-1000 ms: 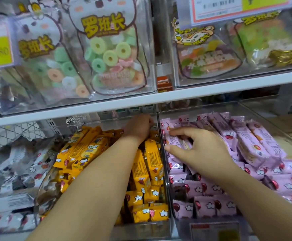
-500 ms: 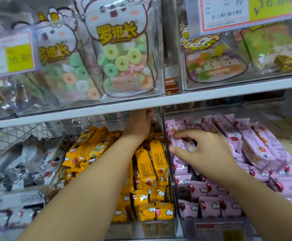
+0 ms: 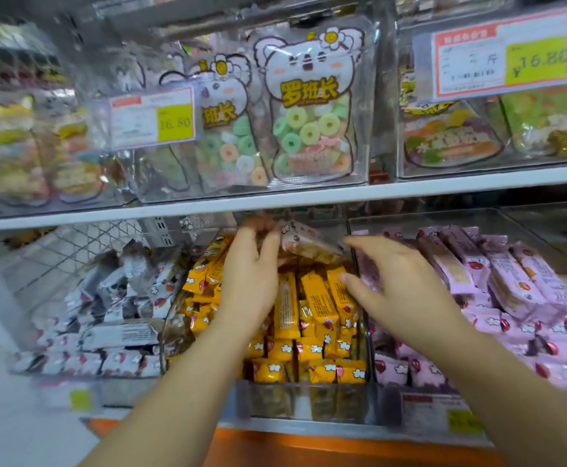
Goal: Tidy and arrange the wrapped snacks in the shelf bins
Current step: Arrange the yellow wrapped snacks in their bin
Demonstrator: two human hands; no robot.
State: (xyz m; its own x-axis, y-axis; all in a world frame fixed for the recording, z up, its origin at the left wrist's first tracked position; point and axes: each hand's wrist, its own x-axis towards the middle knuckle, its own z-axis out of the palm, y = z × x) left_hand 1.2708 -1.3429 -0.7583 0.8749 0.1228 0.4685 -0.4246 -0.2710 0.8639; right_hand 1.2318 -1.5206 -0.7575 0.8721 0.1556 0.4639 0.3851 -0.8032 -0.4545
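Three clear bins sit side by side on the lower shelf. The middle bin (image 3: 304, 399) holds yellow wrapped bars (image 3: 316, 305). The right bin (image 3: 524, 219) holds pink wrapped bars (image 3: 511, 284). White and dark wrapped bars (image 3: 120, 318) fill the left bin. My left hand (image 3: 253, 271) is over the back of the yellow bin, gripping a pale pinkish wrapped snack (image 3: 309, 244) lifted above the yellow bars. My right hand (image 3: 400, 281) hovers over the divider between the yellow and pink bins, fingers spread, just right of that snack and apart from it.
The white upper shelf edge (image 3: 309, 197) hangs low just above my hands. Above it stand clear bins of ring candy bags (image 3: 309, 129) with price tags (image 3: 504, 52). An orange shelf front (image 3: 309, 446) runs below the bins. A wire mesh panel (image 3: 73, 244) backs the left bin.
My left hand came forward from the back of the yellow bin with a pale wrapped snack in it. My right hand left the pink bars and moved toward the divider, fingers apart.
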